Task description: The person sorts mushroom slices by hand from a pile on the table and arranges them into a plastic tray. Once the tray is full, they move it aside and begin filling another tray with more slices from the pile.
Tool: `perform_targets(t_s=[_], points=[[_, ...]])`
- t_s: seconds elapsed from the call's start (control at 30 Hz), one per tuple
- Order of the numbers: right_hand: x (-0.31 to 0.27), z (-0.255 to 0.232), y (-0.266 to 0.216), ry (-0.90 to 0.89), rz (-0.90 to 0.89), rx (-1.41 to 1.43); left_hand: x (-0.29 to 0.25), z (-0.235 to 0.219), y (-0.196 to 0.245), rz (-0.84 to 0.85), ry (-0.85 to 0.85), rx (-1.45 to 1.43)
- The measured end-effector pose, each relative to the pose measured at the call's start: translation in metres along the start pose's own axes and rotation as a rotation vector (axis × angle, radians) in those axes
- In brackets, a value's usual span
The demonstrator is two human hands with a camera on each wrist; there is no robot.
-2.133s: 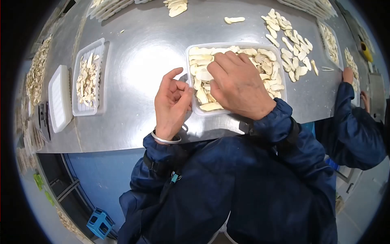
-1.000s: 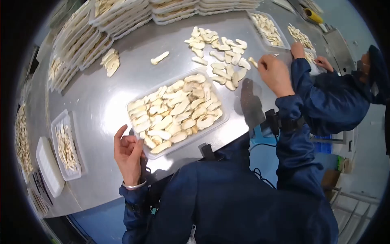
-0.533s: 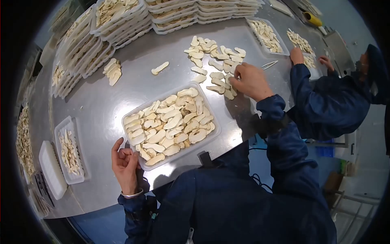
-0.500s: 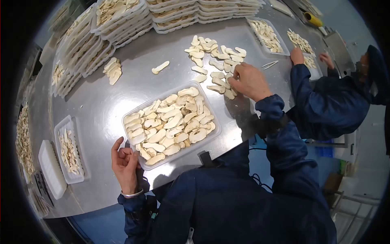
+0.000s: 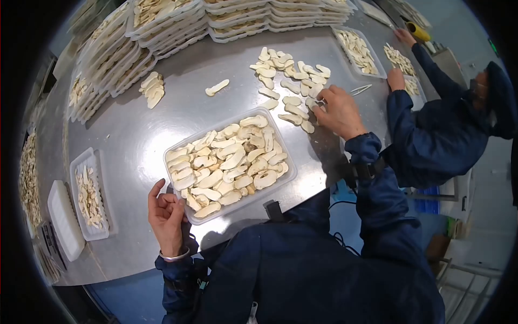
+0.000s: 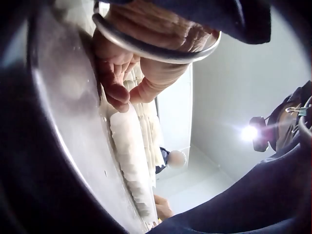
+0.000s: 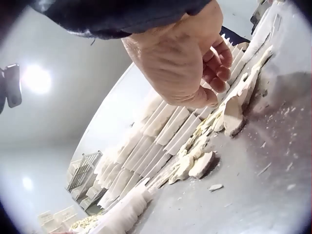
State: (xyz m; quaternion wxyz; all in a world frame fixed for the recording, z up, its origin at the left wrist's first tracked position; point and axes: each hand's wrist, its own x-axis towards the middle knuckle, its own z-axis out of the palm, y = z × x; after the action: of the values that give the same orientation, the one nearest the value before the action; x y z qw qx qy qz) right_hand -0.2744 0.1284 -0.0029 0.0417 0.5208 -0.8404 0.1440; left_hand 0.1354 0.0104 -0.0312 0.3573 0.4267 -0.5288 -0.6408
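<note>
A clear plastic tray point(image 5: 291, 175) filled with overlapping pale mushroom slices point(image 5: 232, 162) sits tilted in the head view. At its near left corner, my left hand point(image 5: 166, 218) pinches the edge between thumb and fingers; the left wrist view shows those fingertips at the tray's end point(image 6: 127, 141). My right hand point(image 5: 342, 113) reaches over the near right side of a loose spread of mushroom slices point(image 5: 294, 108), its fingertips right at one slice. In the right wrist view, the thumb and curved fingers stand apart, close above slices point(image 7: 234, 117) on the table.
Stacked filled trays point(image 5: 237, 21) line the back. One slice point(image 5: 217, 87) and a small pile point(image 5: 152, 89) lie mid-table. Tweezers point(image 5: 360, 89) lie beyond my right hand. At left are a part-filled tray point(image 5: 102, 229) and white tray point(image 5: 66, 221). Another person point(image 5: 448, 119) works at right.
My right hand left the tray, went right beyond the spread, then came back to its slices and has shifted slightly right. The left hand stays at the tray corner. The other person's arm reaches farther out.
</note>
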Motion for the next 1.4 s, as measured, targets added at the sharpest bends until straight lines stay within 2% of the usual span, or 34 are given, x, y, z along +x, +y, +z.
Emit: perform_targets(t_s=[0.13, 0.43, 0.5, 0.7, 0.8, 0.9, 1.0, 1.1, 1.23, 1.4], points=[[-0.001, 0.005, 0.001, -0.025, -0.025, -0.052, -0.001, 0.005, 0.003, -0.015, 0.009, -0.004], [-0.002, 0.020, 0.002, 0.105, -0.115, -0.123, -0.001, 0.002, 0.001, -0.006, 0.008, 0.028], [0.001, 0.017, 0.001, 0.040, -0.105, -0.165, -0.001, 0.000, -0.001, 0.004, -0.004, 0.005], [0.006, 0.017, 0.008, 0.014, -0.042, -0.066, 0.001, 0.003, 0.002, 0.004, -0.017, -0.046], [0.003, 0.006, -0.019, 0.102, -0.120, 0.044, 0.000, 0.003, 0.003, 0.010, -0.007, -0.004], [-0.008, -0.019, -0.096, 0.210, -0.370, 0.104, 0.000, 0.003, 0.001, 0.034, -0.012, 0.016], [-0.030, -0.018, -0.168, 0.105, -0.578, 0.230, 0.001, 0.001, -0.002, 0.033, -0.017, 0.009], [-0.045, 0.007, -0.215, 0.068, -0.727, 0.354, 0.000, 0.003, 0.001, 0.016, 0.009, -0.026], [-0.045, 0.025, -0.236, 0.002, -0.783, 0.351, -0.001, 0.001, -0.002, 0.045, -0.010, -0.029], [-0.041, 0.034, -0.240, 0.018, -0.806, 0.316, -0.001, 0.001, -0.001, 0.047, -0.011, -0.019]])
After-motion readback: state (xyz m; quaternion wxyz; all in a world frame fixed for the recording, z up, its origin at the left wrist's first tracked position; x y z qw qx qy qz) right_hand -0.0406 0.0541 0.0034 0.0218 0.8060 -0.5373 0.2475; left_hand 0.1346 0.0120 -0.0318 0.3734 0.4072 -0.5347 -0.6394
